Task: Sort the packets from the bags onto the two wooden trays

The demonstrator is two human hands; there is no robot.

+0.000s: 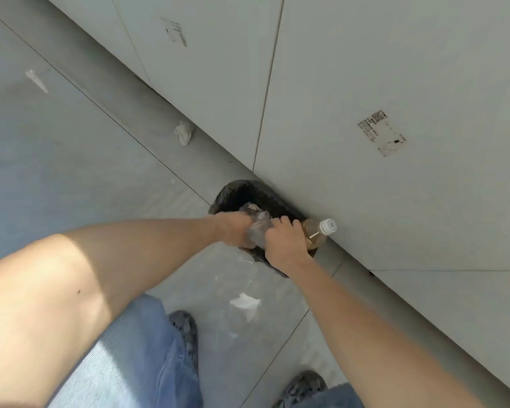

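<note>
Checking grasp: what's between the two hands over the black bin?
In the head view, a crumpled clear plastic bag sits between the left hand and right hand, both gripping it above the black bin.

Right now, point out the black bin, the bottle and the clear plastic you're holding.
black bin [242, 191]: head view, on its inner far wall.
bottle [328, 226]: head view, on its white cap.
clear plastic [259, 228]: head view, on the crumpled part between both hands.

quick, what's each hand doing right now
Left hand: closed on the crumpled clear plastic.
Right hand: closed on the same plastic, over the black bin.
</note>
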